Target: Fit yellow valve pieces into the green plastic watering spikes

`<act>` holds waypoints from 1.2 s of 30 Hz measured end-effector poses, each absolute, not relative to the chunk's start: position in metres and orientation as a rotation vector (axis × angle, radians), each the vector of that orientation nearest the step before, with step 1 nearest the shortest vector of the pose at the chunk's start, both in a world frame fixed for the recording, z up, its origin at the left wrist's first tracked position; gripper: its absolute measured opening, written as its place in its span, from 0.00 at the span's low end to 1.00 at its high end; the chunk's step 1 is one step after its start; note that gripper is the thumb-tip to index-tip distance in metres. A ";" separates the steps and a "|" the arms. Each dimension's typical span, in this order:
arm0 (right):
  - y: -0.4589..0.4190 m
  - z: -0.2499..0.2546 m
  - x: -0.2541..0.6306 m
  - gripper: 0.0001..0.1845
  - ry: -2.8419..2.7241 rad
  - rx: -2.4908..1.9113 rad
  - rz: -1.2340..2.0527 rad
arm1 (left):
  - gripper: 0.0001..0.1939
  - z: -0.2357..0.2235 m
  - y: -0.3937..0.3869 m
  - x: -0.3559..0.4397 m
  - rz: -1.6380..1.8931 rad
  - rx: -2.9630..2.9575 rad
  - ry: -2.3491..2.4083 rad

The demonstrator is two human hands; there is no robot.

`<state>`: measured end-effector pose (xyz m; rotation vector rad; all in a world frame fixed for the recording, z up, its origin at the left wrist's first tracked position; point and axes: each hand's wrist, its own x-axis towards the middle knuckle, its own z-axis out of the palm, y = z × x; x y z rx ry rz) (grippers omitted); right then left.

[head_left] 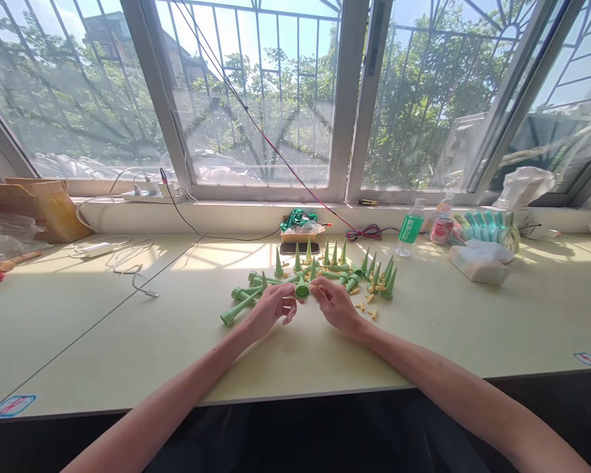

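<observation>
In the head view, a green plastic watering spike (pixel 302 290) is held up between my two hands, its round open end facing me. My left hand (pixel 274 305) is closed, thumb and index finger pinching the spike's left side while the other fingers curl below. On the opposite side, my right hand (pixel 337 303) is closed in a pinch against the spike; whatever sits between its fingertips is hidden. Many similar spikes lie or stand behind and around the hands, including a lying green spike (pixel 236 311) left of my left hand. Small yellow valves (pixel 373 314) are scattered right of my right hand.
Behind the spikes are a dark phone (pixel 299 248) and a small box (pixel 303 233) with green tubing. A bottle (pixel 410 228), a can (pixel 442 230) and a white tissue pack (pixel 480 260) stand back right. White cables (pixel 132 268) and a cardboard box (pixel 44 205) are left.
</observation>
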<state>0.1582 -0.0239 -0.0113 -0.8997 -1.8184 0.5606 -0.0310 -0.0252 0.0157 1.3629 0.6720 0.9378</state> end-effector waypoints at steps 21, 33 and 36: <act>-0.023 -0.013 0.157 0.16 -1.829 -0.880 0.663 | 0.16 0.008 -0.023 -0.035 1.042 1.589 0.758; -0.023 -0.012 0.157 0.16 -1.832 -0.899 0.624 | 0.19 0.006 -0.024 -0.034 1.117 1.777 0.812; -0.023 -0.012 0.157 0.17 -1.832 -0.919 0.610 | 0.18 0.005 -0.023 -0.034 1.125 1.781 0.815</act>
